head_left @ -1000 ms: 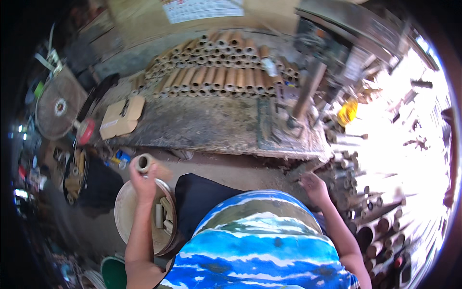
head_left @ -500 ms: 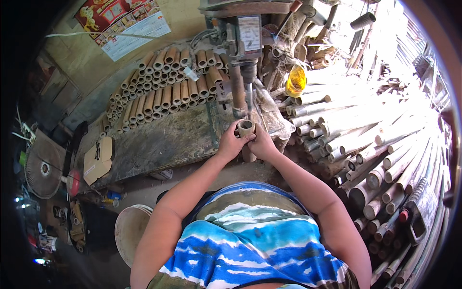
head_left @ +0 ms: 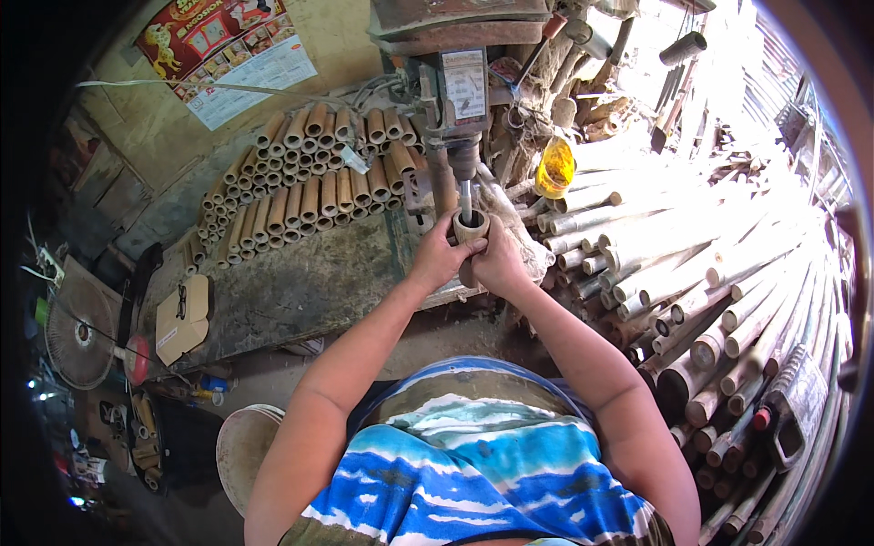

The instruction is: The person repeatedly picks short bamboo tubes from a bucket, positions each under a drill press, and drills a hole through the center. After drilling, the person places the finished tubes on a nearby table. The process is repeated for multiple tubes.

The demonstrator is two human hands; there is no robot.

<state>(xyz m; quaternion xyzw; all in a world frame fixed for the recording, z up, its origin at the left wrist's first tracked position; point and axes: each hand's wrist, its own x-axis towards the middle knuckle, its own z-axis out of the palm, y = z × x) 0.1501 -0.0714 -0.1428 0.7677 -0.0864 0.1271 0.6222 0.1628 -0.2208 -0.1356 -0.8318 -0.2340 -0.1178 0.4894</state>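
Note:
Both hands grip one short bamboo tube, its open end facing up. My left hand wraps its left side, thumb across the front. My right hand closes round the right side. Above them stands a drill press, and its metal shaft reaches down into the mouth of the tube. How deep the shaft goes is hidden by the tube wall. The tube's lower part is mostly covered by my fingers.
Cut bamboo tubes are stacked on the dark workbench, left of the drill press. Long bamboo poles fill the right side. A yellow container hangs near them. A fan, cardboard and a bucket are at left.
My hands have brought the bamboo tube up under the drill press, and the shaft now enters its mouth. Before, the shaft stood behind and above the tube. The view has shifted slightly.

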